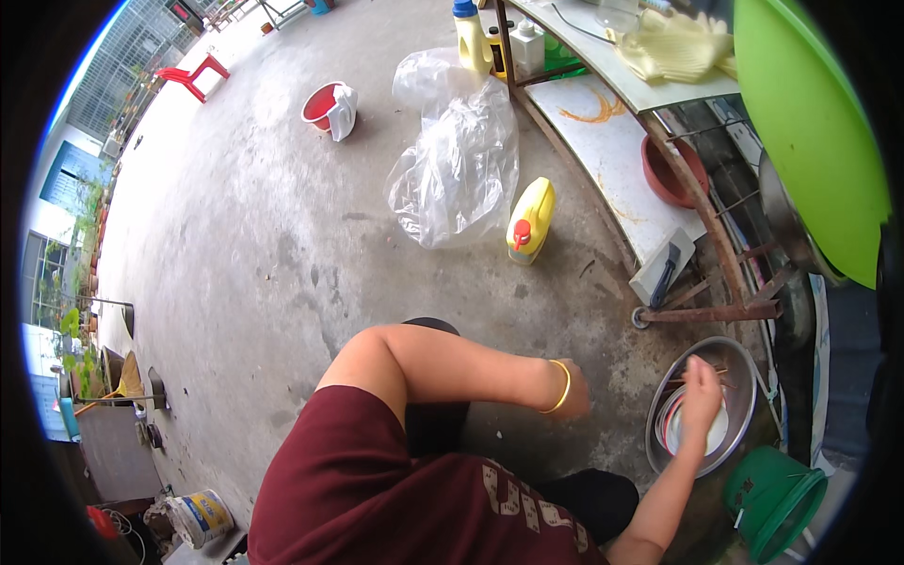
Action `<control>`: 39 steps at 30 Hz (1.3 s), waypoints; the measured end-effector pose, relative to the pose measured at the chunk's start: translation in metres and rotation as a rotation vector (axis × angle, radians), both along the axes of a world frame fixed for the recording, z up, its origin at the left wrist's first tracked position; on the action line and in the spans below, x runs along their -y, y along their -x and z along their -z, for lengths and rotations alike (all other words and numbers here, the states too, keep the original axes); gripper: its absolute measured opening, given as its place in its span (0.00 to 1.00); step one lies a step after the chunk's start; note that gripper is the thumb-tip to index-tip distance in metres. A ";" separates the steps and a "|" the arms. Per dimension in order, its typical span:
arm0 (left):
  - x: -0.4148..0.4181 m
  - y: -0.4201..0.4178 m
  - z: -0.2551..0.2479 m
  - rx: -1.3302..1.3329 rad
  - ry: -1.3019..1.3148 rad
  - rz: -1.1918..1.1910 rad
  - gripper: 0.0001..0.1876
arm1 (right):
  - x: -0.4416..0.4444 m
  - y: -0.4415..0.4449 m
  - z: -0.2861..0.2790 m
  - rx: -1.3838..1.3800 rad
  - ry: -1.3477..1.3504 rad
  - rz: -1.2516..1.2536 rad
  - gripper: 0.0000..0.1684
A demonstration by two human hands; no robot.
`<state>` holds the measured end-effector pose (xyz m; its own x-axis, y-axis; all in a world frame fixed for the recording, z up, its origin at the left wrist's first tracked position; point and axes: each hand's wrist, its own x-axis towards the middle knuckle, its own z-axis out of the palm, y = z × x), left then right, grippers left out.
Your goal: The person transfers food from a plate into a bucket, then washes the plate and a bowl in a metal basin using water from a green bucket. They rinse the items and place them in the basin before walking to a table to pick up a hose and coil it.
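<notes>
Over a steel basin (746,367) on the concrete floor is my right hand (700,397), its fingers held close together. Nothing shows in its grasp, though the finger tips are small and partly hidden. White bowls or plates with a red rim (713,431) lie in the basin beneath it, along with several thin brown sticks, probably chopsticks (722,378). My left hand (578,393), with a gold bangle (563,385) at the wrist, hangs left of the basin. It looks curled and is blurred, and its palm is hidden from view.
A green bucket (766,491) stands right of the basin. Ahead are a yellow jug with a red cap (531,219), a clear plastic bag (459,169) and a red basin with a white cloth (319,106). A rusty-framed table (579,134) with rubber gloves (674,46) borders the right.
</notes>
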<state>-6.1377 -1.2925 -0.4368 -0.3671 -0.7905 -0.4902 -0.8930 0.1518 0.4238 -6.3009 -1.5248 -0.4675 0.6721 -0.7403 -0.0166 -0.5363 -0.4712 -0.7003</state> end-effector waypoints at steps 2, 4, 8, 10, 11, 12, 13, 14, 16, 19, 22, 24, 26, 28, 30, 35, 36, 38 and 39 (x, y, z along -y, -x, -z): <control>-0.004 -0.003 0.004 0.015 -0.009 -0.047 0.10 | -0.042 -0.028 -0.014 -0.039 0.171 -0.232 0.15; -0.006 -0.004 0.015 0.059 0.018 -0.057 0.10 | -0.079 -0.043 -0.027 -0.088 0.231 -0.423 0.16; 0.016 0.006 0.007 0.116 -0.082 0.078 0.10 | -0.089 -0.028 0.000 -0.131 0.170 -0.554 0.18; 0.017 0.008 0.011 0.096 -0.071 0.082 0.13 | -0.084 -0.015 0.031 -0.155 0.281 -0.544 0.17; 0.019 0.007 0.008 0.025 -0.017 0.062 0.15 | -0.080 -0.015 0.038 -0.260 0.222 -0.569 0.15; 0.019 0.007 0.007 0.013 0.004 0.081 0.18 | -0.078 -0.016 0.039 -0.367 0.206 -0.566 0.14; 0.021 0.008 0.010 -0.024 0.004 0.081 0.22 | -0.072 -0.017 0.027 -0.388 0.130 -0.575 0.14; 0.024 0.010 0.011 -0.085 0.045 0.103 0.22 | -0.067 -0.011 0.035 -0.354 0.158 -0.513 0.14; 0.032 0.015 0.013 -0.142 0.044 0.120 0.23 | -0.055 0.006 0.040 -0.243 0.155 -0.358 0.13; 0.043 0.018 0.019 -0.130 -0.007 0.119 0.23 | -0.016 0.035 0.003 -0.131 -0.038 -0.015 0.16; 0.050 0.014 0.039 -0.112 -0.011 0.115 0.22 | 0.044 0.105 0.036 0.511 -0.076 0.500 0.18; 0.052 0.013 0.043 -0.093 -0.044 0.085 0.22 | 0.094 0.186 0.043 0.676 -0.033 0.814 0.15; 0.054 0.011 0.050 -0.067 -0.093 0.050 0.22 | 0.121 0.253 0.021 0.868 -0.152 1.191 0.19; 0.057 0.012 0.062 -0.031 -0.155 0.029 0.22 | 0.164 0.347 0.034 0.840 -0.111 1.450 0.22; 0.064 0.015 0.071 0.056 -0.177 0.020 0.22 | 0.205 0.425 0.041 0.687 0.200 1.669 0.23; 0.092 0.037 0.080 -0.004 -0.109 -0.104 0.23 | 0.239 0.524 0.015 0.779 -0.108 1.637 0.38; 0.100 0.046 0.076 -0.013 -0.079 -0.185 0.23 | 0.243 0.508 0.010 0.758 -0.124 1.653 0.38; 0.123 0.067 0.078 -0.090 0.039 -0.339 0.23 | 0.247 0.522 0.013 0.757 -0.235 1.803 0.30; 0.134 0.073 0.093 -0.155 0.124 -0.424 0.23 | 0.254 0.544 0.028 0.743 -0.233 1.863 0.28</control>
